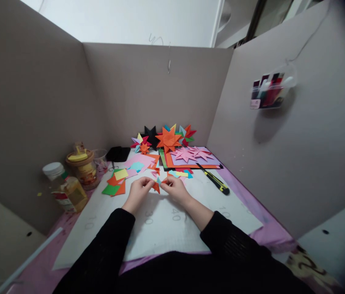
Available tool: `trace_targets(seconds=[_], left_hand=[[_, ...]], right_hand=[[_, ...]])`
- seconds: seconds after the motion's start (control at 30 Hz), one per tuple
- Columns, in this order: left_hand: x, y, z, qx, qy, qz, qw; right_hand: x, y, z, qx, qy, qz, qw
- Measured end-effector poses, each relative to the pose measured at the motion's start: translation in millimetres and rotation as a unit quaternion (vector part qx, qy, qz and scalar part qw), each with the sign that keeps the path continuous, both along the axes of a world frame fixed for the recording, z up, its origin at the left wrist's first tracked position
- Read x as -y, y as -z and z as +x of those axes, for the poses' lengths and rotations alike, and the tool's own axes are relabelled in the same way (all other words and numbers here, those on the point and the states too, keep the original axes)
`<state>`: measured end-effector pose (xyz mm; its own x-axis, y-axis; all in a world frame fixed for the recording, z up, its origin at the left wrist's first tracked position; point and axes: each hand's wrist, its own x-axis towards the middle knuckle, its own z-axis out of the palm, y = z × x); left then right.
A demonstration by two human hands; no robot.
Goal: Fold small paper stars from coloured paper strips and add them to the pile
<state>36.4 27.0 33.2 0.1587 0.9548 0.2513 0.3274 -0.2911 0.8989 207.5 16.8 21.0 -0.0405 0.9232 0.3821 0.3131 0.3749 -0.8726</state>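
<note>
I hold the grip pinched narrow, left hand (138, 190) and right hand (176, 188) sharing one small folded paper (158, 185) over mid-bench (163, 237), beyond its near edge. Likely shaping or fitting folds; next calls for light, even fingertip pressure.

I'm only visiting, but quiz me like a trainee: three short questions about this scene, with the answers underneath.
1. True or false: the fingers of the left hand and the right hand both grip small folded paper.

2. What colour is the lid on the leftmost bottle?
A) Red
B) White
C) Green

3. Fill in: the black-and-yellow cutter lies to the ____ of both hands.

Key: 1. True. 2. B. 3. Right.
</note>
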Motion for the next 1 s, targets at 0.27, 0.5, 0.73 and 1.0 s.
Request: trace_targets(seconds=[0.27,0.5,0.73,1.0], left_hand=[[4,-2.7,3,-0.027,-0.016,0.032,0.999],[2,0.5,4,-0.013,0.002,0.027,1.0],[-1,3.3,4,0.0,0.067,0.0,0.998],[3,-2.3,4,0.045,0.045,-0.064,0.996]], right_hand=[[-5,7.8,-1,-0.001,-0.023,-0.024,0.999],[-4,7.6,-2,-0.017,-0.026,-0.032,0.999],[-10,10.4,1,-0.008,-0.044,-0.056,0.997],[-8,9.5,1,-0.075,-0.088,-0.095,0.989]])
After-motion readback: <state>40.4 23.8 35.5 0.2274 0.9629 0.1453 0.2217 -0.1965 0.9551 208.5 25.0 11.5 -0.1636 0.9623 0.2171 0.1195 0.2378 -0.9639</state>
